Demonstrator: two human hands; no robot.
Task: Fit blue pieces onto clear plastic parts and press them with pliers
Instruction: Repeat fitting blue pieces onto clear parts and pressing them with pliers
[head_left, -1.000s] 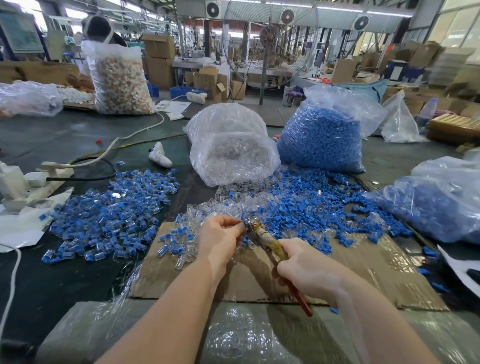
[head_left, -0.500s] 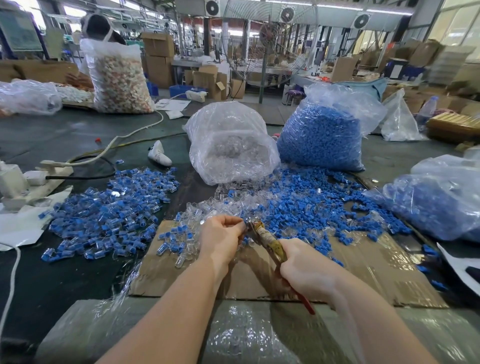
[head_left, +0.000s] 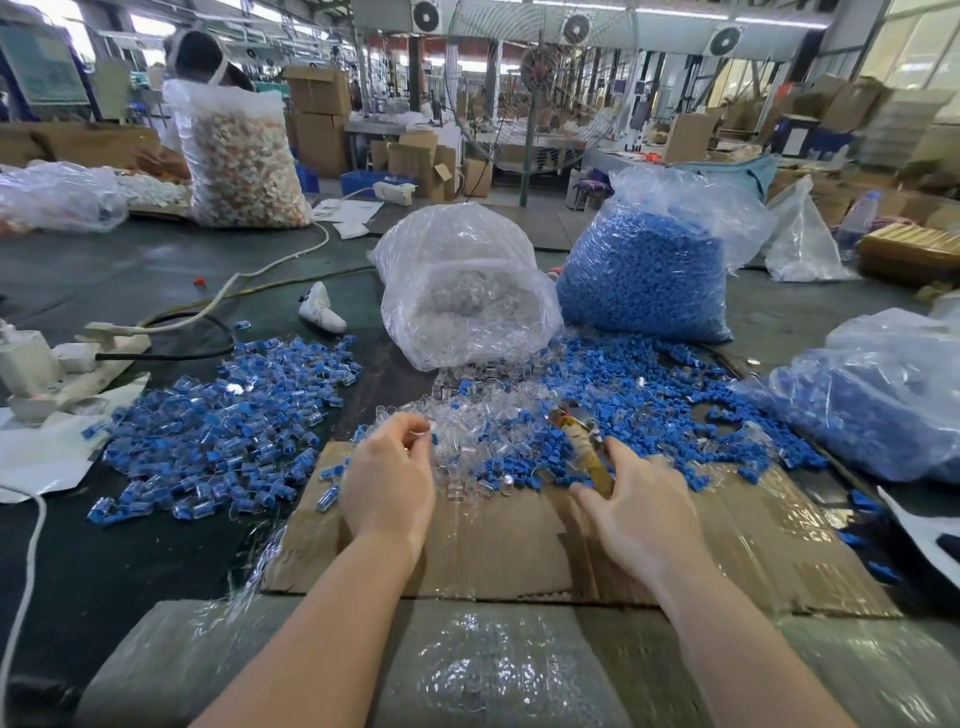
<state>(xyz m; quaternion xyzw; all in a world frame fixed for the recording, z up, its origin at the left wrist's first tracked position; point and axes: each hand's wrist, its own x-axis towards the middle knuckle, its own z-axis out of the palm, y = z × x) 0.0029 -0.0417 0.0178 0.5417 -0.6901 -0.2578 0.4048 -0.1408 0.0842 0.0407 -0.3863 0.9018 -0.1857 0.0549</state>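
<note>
Over cardboard (head_left: 519, 545): left hand (head_left: 387, 483) fingers pinch clear part (head_left: 422, 432); right hand (head_left: 641, 512) grips pliers (head_left: 584, 441).

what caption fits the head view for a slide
Left hand pinches a clear plastic part while right hand holds pliers over mixed blue pieces.

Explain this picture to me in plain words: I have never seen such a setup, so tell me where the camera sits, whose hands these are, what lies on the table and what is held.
No machine here: a person wears a camera on the head, looking down at their own two hands. The left hand pinches a small clear plastic part at its fingers. The right hand grips pliers. Both work over a flattened cardboard sheet. In front lie loose blue pieces mixed with clear parts; to the left is a pile of fitted pieces. Behind stand a bag of clear parts and a bag of blue pieces.
</note>
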